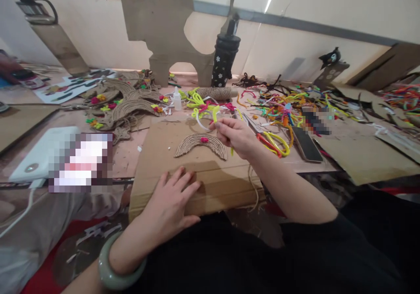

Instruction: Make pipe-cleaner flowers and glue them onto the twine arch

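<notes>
My left hand [173, 197] lies flat with spread fingers on the cardboard sheet [151, 171], holding nothing. Above the far part of the cardboard, my right hand [234, 134] pinches a neon-yellow cord [215, 113], whose other end seems to show below the palm. Between the hands rests an arch of coiled brown twine [187, 144], with a small pink knot [204, 140] on top of it. Just beyond my right fingertips is a white loop [199, 122]; whether the hand touches it I cannot tell.
Finished twine arches [134, 103] lie at the back left, near a small glue bottle [177, 99]. Colourful cords [272, 106] cover the back right. A phone [306, 144] lies right, a white power bank [46, 152] left. A black bottle [225, 60] stands behind.
</notes>
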`<state>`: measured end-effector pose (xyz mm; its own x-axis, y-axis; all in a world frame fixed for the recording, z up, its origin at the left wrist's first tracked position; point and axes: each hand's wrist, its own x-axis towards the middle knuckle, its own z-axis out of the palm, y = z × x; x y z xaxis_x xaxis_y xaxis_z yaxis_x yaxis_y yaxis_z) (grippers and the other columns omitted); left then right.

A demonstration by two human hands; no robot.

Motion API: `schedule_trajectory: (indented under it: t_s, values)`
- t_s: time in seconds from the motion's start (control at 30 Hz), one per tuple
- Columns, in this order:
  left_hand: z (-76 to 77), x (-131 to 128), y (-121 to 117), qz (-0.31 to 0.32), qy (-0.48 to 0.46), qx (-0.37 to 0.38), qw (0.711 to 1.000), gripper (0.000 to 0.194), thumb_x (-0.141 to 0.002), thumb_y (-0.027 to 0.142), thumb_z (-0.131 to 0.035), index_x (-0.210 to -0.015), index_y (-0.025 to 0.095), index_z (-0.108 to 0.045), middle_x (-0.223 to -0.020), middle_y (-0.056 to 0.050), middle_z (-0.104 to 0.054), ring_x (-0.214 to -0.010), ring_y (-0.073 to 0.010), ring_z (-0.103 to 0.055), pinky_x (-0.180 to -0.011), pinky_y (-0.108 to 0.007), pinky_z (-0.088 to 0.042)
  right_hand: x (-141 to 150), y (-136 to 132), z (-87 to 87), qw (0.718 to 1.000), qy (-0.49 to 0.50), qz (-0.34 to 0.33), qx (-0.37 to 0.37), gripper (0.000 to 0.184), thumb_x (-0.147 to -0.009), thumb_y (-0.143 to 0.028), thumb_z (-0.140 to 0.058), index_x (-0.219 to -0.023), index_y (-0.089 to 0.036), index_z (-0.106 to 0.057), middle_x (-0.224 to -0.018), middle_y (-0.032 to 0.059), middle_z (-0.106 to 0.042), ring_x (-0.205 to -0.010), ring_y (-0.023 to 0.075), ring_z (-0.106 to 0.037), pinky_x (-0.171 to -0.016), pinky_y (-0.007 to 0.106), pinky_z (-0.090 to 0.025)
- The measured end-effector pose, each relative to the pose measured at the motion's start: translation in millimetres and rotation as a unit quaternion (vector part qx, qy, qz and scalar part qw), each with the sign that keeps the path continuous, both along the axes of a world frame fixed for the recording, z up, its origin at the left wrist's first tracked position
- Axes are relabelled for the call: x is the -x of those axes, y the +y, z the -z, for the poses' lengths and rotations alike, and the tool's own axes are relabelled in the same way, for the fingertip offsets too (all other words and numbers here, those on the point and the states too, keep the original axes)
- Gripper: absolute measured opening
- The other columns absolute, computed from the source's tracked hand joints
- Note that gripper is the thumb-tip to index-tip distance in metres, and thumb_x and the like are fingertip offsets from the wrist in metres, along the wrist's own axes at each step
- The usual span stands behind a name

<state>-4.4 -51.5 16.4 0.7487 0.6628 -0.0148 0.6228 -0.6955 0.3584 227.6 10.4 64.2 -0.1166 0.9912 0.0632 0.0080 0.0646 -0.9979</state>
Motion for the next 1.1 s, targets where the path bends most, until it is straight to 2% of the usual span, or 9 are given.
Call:
schedule_trajectory:
  t_s: [0.13,0.23,0.37,0.43,0.57,0.67,0.8,0.9,1.1]
  values:
    - [-9.3,2,8,-0.065,-0.211,0.094,0.971,0.046,-0.08,0.042,-0.064,-0.12,0.021,-0.06,-0.124,-0.014,-0.064,-0.118,-0.0307,-0.056,-0.101,-0.053,-0.04,18,-23,5.3,0.997,-0.018,-0.079,0.015,0.024,-0.082,-0.04,-0.056,-0.083,-0.016,-0.058,-0.047,-0.011,-0.034,-0.041,0.0053,-0.024,-0.04,0.021,-0.017]
    - [-15.9,-3,14,-0.164,-0.416,0.146,0.883,0.037,-0.083,0.036,-0.062,-0.117,0.02,-0.063,-0.091,-0.005,-0.072,-0.084,-0.018,-0.067,-0.081,-0.034,-0.053,36,-35,6.5,0.988,-0.078,-0.133,-0.002,0.022,-0.084,-0.037,-0.052,-0.077,-0.017,-0.057,-0.049,-0.0097,-0.033,-0.044,0.0061,-0.027,-0.042,0.021,-0.02]
    - [-14.5,-10,20,-0.195,-0.561,0.204,0.778,0.017,-0.079,0.033,-0.068,-0.086,0.018,-0.073,-0.065,0.0,-0.066,-0.062,-0.0114,-0.06,-0.061,-0.022,-0.05,53,-45,6.0,0.968,-0.166,-0.176,-0.062,0.023,-0.087,-0.032,-0.047,-0.074,-0.017,-0.058,-0.055,-0.007,-0.038,-0.049,0.0069,-0.033,-0.048,0.021,-0.028]
    - [-12.8,-9,24,-0.223,-0.609,0.217,0.729,0.014,-0.075,0.031,-0.072,-0.075,0.018,-0.073,-0.06,0.001,-0.064,-0.057,-0.0088,-0.058,-0.058,-0.019,-0.048,54,-48,5.6,0.962,-0.197,-0.178,-0.064,0.024,-0.088,-0.032,-0.045,-0.079,-0.016,-0.061,-0.055,-0.0067,-0.04,-0.05,0.0074,-0.035,-0.05,0.022,-0.029]
    - [-16.0,0,34,-0.305,-0.716,0.21,0.592,0.013,-0.068,0.026,-0.077,-0.068,0.017,-0.068,-0.061,0.003,-0.063,-0.049,-0.0047,-0.053,-0.051,-0.016,-0.046,45,-54,9.7,0.948,-0.28,-0.139,-0.067,0.025,-0.088,-0.031,-0.046,-0.079,-0.015,-0.063,-0.057,-0.0052,-0.045,-0.051,0.0082,-0.039,-0.053,0.022,-0.031]
    - [-18.3,6,39,-0.335,-0.747,0.226,0.528,0.013,-0.069,0.022,-0.076,-0.066,0.015,-0.064,-0.061,0.004,-0.06,-0.048,-0.004,-0.051,-0.049,-0.015,-0.045,35,-58,18.3,0.938,-0.323,-0.101,-0.075,0.026,-0.089,-0.031,-0.045,-0.08,-0.016,-0.065,-0.06,-0.0031,-0.052,-0.055,0.0096,-0.044,-0.055,0.022,-0.033]
    - [-13.3,12,42,-0.357,-0.755,0.25,0.491,0.013,-0.07,0.02,-0.074,-0.067,0.015,-0.063,-0.057,0.005,-0.057,-0.049,-0.0042,-0.051,-0.05,-0.015,-0.045,18,-68,32.0,0.927,-0.358,-0.049,-0.102,0.03,-0.09,-0.035,-0.045,-0.077,-0.018,-0.065,-0.059,-0.0017,-0.056,-0.056,0.0117,-0.051,-0.056,0.024,-0.038]
    - [-8.2,19,43,-0.356,-0.739,0.264,0.507,0.013,-0.07,0.021,-0.074,-0.068,0.014,-0.064,-0.055,0.004,-0.056,-0.049,-0.0052,-0.052,-0.051,-0.016,-0.045,-8,-79,40.5,0.906,-0.406,-0.014,-0.115,0.029,-0.092,-0.034,-0.042,-0.08,-0.02,-0.065,-0.059,-0.001,-0.06,-0.055,0.0138,-0.056,-0.056,0.025,-0.043]
    - [-4.9,20,42,-0.325,-0.728,0.302,0.522,0.011,-0.069,0.02,-0.075,-0.07,0.014,-0.065,-0.057,0.003,-0.059,-0.051,-0.0058,-0.055,-0.051,-0.016,-0.045,-63,-87,40.4,0.767,-0.601,0.142,-0.175,0.02,-0.089,-0.029,-0.048,-0.087,-0.02,-0.066,-0.09,0.0105,-0.072,-0.085,0.0279,-0.068,-0.07,0.04,-0.051]
